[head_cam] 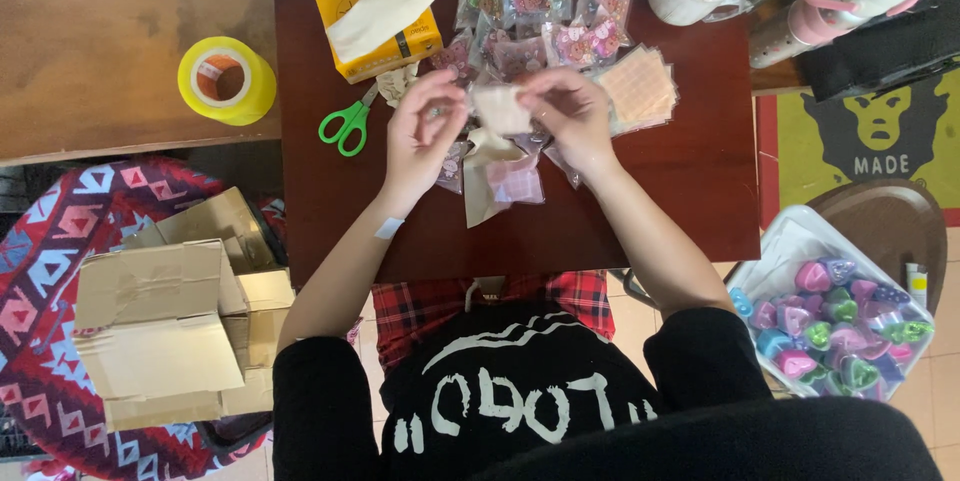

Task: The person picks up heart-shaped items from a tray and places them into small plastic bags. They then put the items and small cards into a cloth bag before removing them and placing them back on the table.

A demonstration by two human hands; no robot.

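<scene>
Dark red table (680, 191), frame centre. I see my left hand (422, 131) and right hand (568, 116) both pinching a small pale packet (500, 109) between them, above scattered clear packets (545, 16). Green scissors (346, 124) lie left; yellow tape roll (226, 80) upper left.

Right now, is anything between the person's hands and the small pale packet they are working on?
Nothing visible. The left hand and right hand both already touch the small pale packet, pinching it from either side above the dark red table. The other clear packets lie behind and beneath it.
</scene>
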